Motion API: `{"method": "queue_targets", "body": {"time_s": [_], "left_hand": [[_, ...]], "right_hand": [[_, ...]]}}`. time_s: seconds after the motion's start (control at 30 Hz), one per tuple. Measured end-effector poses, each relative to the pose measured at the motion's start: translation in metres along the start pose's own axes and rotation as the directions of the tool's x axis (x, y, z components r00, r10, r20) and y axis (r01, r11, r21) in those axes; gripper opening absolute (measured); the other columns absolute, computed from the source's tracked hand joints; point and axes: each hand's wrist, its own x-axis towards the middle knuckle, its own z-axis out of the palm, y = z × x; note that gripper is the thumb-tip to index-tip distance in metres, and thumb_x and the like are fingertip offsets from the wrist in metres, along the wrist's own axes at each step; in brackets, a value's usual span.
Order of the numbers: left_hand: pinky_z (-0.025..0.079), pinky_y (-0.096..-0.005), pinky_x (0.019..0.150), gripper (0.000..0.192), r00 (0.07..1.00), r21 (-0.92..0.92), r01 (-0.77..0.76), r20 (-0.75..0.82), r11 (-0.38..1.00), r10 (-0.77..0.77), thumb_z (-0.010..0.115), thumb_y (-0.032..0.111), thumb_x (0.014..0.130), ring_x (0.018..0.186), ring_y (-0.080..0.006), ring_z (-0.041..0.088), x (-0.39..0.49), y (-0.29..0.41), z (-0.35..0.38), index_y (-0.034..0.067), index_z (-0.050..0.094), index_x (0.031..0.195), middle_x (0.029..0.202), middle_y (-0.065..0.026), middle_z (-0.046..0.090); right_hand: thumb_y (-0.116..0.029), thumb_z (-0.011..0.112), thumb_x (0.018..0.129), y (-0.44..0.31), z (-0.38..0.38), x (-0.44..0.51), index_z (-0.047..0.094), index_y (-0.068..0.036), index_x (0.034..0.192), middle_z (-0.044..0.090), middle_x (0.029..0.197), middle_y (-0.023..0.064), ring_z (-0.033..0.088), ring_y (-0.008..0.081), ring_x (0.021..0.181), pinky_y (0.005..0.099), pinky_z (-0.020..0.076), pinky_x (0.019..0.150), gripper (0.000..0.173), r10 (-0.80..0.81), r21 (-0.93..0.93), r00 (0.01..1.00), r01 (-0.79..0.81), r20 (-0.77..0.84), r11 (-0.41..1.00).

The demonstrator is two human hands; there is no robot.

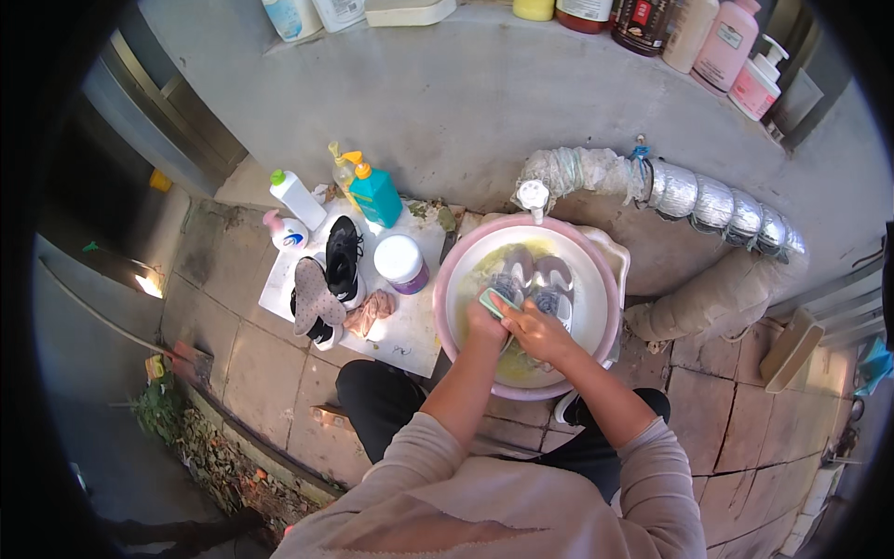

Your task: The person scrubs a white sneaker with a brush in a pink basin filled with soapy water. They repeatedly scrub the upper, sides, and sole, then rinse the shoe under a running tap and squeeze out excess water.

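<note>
A pink-rimmed washbasin (443, 279) with a white inside stands before me, holding yellowish, cloudy water. In it lie a grey lace-up shoe (517, 269) and its mate (554, 276), toes pointing away from me. Over the near part of the shoes my hands meet around a pale green block (500, 303); whether it is soap or a brush back cannot be told. My left hand (486, 323) has its fingers closed at the block's near side. My right hand (541, 331) reaches across from the right, its fingers gripping the block too.
A white tap (533, 195) overhangs the basin's far rim, fed by a wrapped pipe (698, 199). On a white board (401, 342) at left are black shoes (342, 258), an insole (316, 293), a white-lidded tub (401, 262), a teal pump bottle (376, 197) and a crumpled cloth (370, 313).
</note>
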Motion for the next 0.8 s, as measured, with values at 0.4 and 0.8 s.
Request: {"method": "queue_targets", "body": {"time_s": [0.4,0.8], "left_hand": [[0.050,-0.0482,0.097,0.039,0.995,0.006,0.000,-0.105,1.000,0.001,0.043,0.035,0.105,0.106,-0.0291,0.062,-0.005,-0.014,0.003,0.004,0.052,0.129,0.120,-0.0117,0.063],[0.055,-0.0419,0.091,0.035,0.997,0.024,-0.036,-0.061,0.999,0.037,0.049,0.029,0.104,0.103,-0.0271,0.066,-0.010,-0.016,-0.005,0.004,0.053,0.127,0.115,-0.0121,0.065]], "right_hand": [[-0.038,0.042,0.102,0.048,0.010,0.072,0.037,-0.033,0.150,0.061,0.123,0.0227,0.063,0.0414,0.107,0.0493,0.0484,0.093,0.049,0.132,-0.007,0.985,-0.134,-0.108,0.991],[-0.027,0.044,0.103,0.085,0.006,0.097,0.041,-0.028,0.149,0.065,0.094,0.0261,0.063,0.0450,0.086,0.0516,0.0496,0.074,0.046,0.045,-0.142,0.881,-0.126,-0.471,0.982]]}}
